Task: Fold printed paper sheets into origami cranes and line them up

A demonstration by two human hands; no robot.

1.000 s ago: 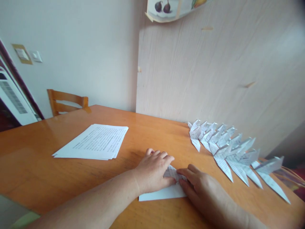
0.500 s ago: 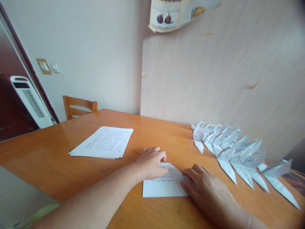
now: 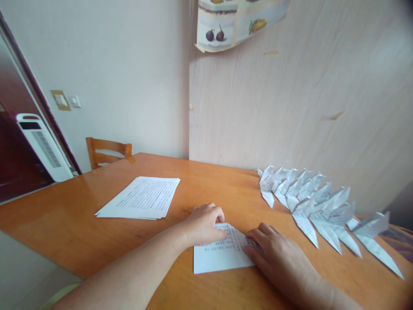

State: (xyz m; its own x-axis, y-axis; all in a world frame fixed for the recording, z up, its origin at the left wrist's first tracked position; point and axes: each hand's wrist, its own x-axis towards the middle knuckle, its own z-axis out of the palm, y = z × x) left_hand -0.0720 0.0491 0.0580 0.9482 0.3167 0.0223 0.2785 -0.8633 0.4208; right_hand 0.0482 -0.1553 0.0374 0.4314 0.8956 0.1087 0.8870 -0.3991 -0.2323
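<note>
A printed sheet of paper (image 3: pixel 222 258) with a slanted, folded upper right edge lies on the wooden table in front of me. At its upper left, my left hand (image 3: pixel 206 226) has its fingers curled and its thumb pressed on the paper. My right hand (image 3: pixel 277 249) grips the right side, thumb and fingers close together over the slanted edge. Part of the sheet is hidden beneath both hands. To the right stand several folded paper pieces (image 3: pixel 303 193) in overlapping rows, with pointed ends and raised flaps.
A stack of printed sheets (image 3: pixel 142 198) rests on the table (image 3: pixel 112 241) to the left. Behind the table's far left corner is a wooden chair (image 3: pixel 108 150). A wall borders the far side, and a white tower-shaped appliance (image 3: pixel 45 146) stands at the left.
The view has shifted slightly, so the walls and stack sit lower in the picture. Both hands keep nearly the same places on the sheet, whose near edge looks slightly more tilted.
</note>
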